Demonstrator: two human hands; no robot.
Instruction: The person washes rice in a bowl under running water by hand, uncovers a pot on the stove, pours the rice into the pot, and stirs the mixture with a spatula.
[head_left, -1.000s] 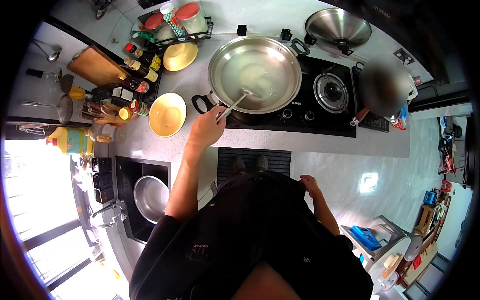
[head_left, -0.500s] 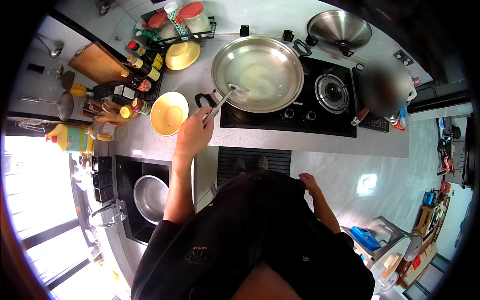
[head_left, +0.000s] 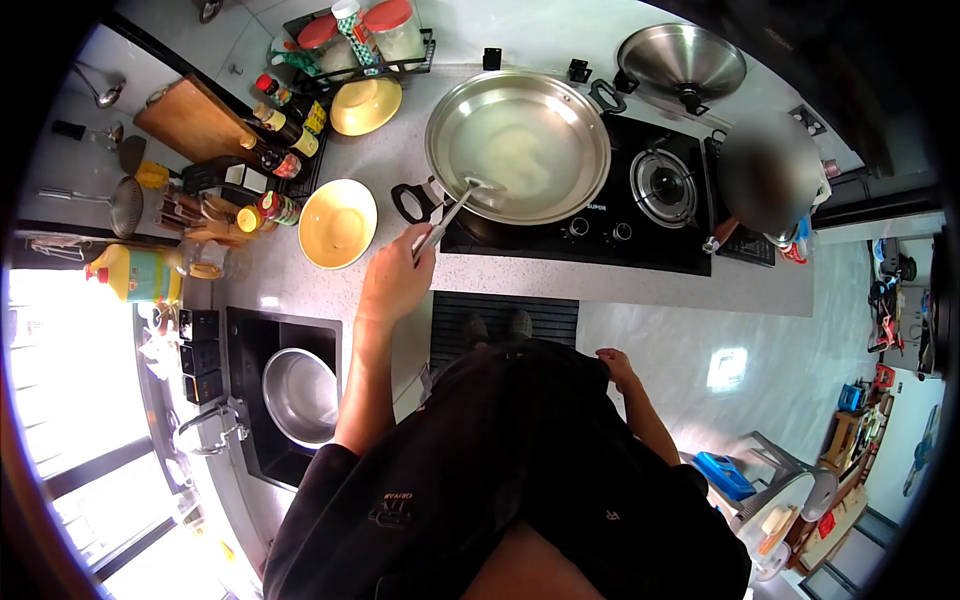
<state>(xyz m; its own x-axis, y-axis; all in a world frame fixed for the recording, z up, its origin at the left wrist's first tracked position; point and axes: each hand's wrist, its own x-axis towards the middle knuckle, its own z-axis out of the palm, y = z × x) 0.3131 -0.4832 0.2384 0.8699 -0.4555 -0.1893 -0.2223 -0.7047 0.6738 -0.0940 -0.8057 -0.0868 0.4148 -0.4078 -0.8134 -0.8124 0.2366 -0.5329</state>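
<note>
My left hand is closed around the handle of a metal spatula. The spatula's head dips into a wide steel pan, near its front left. Whitish, cloudy liquid lies in the pan, with a paler patch in the middle. On the counter left of my left hand stands a yellow bowl. My right hand hangs beside my dark clothing, fingers loosely apart, with nothing visible in it.
The pan sits on the left of a black gas hob. A steel lid leans on the wall behind. Sauce bottles and a second yellow bowl stand back left. A metal basin is in the sink.
The spatula head has shifted slightly right and toward me in the pan, and my left hand has moved a little with it. My right hand stays about where it was.
</note>
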